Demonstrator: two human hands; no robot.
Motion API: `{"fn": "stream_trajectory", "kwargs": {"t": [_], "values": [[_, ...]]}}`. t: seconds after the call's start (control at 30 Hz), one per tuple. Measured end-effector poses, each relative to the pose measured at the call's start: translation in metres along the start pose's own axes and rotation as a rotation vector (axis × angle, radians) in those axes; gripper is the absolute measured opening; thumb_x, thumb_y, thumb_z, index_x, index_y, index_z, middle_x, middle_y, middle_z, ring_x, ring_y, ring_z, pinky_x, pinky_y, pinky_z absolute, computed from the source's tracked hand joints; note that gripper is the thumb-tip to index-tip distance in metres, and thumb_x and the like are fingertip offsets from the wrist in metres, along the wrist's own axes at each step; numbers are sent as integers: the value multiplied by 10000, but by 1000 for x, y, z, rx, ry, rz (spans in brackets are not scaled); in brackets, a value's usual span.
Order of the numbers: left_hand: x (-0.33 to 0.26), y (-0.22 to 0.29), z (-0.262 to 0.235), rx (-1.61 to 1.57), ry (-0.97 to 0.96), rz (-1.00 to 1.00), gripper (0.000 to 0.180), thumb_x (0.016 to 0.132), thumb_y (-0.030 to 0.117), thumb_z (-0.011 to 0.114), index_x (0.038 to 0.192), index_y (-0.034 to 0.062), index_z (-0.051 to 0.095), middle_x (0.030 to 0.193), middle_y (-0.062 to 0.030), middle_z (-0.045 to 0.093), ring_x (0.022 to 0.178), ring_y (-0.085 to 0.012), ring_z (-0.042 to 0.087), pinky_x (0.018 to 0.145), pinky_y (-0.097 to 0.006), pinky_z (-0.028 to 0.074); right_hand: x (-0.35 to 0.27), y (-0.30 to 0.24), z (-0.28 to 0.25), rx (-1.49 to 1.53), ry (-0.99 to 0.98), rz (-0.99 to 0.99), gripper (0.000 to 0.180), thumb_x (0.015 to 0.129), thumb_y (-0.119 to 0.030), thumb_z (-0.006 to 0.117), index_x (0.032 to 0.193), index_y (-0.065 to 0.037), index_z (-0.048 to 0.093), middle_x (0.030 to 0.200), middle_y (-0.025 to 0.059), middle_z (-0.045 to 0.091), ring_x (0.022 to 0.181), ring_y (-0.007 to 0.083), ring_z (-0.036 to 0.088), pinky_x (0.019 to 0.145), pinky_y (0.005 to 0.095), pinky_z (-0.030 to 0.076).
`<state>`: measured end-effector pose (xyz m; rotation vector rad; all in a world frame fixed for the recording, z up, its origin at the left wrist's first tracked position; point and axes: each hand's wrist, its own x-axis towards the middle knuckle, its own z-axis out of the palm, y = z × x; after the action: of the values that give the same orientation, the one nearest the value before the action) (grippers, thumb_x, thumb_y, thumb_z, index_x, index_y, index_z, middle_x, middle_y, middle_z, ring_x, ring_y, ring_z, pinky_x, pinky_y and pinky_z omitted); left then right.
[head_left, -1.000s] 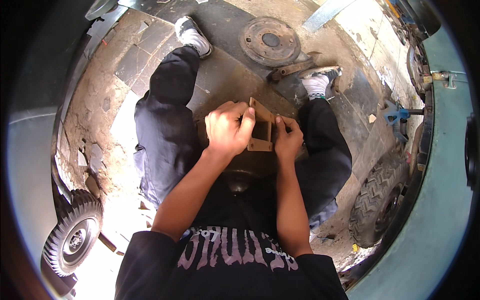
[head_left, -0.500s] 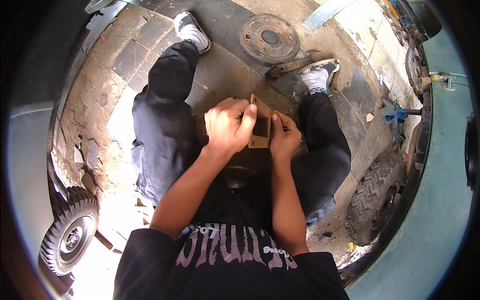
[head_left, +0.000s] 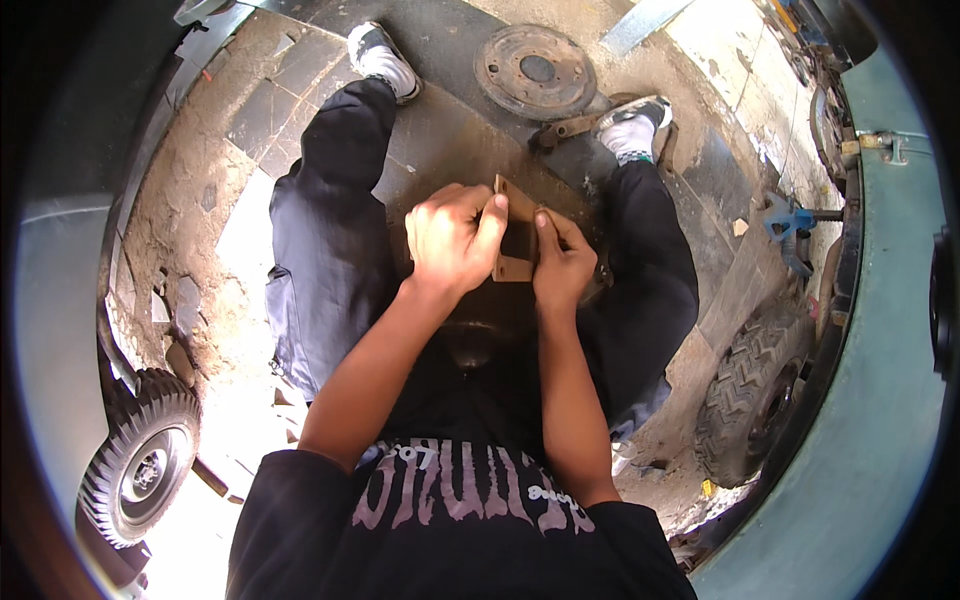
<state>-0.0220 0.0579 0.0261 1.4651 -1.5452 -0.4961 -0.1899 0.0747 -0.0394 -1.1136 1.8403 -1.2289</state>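
view: head camera, looking straight down at a seated person, legs spread on a paved floor
left hand (head_left: 452, 240): curled, fingers wrapped over the left edge and top corner of a brown plate (head_left: 512, 268); gripping it
right hand (head_left: 560, 262): narrow pinch, thumb and fingers on the plate's right side; holding it too
brown plate: flat, thin, cardboard-coloured, with a dark square cut-out in the middle; held up between both hands, above the lap, between the knees; tilted, one corner pointing away from the body
under the plate: dark rounded part (head_left: 480, 335) low in the lap, mostly hidden by hands and shadow; cannot tell whether plate touches it
progress: plate picked up and in a two-hand grip; looks like lining up or fitting, judged from the pose only; not seated on anything visible, no fasteners or tools in either hand; fitting step seems unfinished
metal disc (head_left: 535, 70): round, rusty, flat on the floor ahead, between the shoes, well apart from the hands
rusty bar (head_left: 565, 130): lying just below the disc, near the right shoe (head_left: 632, 128)
left shoe (head_left: 380, 55): grey-white, far end of left leg
small wheel (head_left: 140, 465): treaded tyre with hub, on the floor at the person's left, well apart
big tyre (head_left: 750, 390): knobby tread, at the person's right, beside a teal wall (head_left: 880, 380)
blue clamp (head_left: 785, 222): on the floor to the right, near the wall
floor (head_left: 190, 190): cracked stone slabs, dusty, loose chips
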Motion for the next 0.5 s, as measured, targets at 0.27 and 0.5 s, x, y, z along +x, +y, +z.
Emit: {"fn": "stream_trajectory", "kwargs": {"t": [0.27,0.5], "values": [[7,3,0,4,-25,14,305,981,223,695,734,53,642,678,-159,623,643,-386,628,602,-500,492,10,16,2,-23,39,-128,215,962,-213,851,1098,-47,863,1015,154,828,923,265,781,882,367,575],[0,-1,-2,20,0,16,313,1000,224,671,750,42,625,689,-164,617,652,-403,624,613,-501,479,5,7,-10,-103,-53,-111,231,957,-232,855,1100,-50,866,1029,149,831,914,241,778,880,355,574]]}}
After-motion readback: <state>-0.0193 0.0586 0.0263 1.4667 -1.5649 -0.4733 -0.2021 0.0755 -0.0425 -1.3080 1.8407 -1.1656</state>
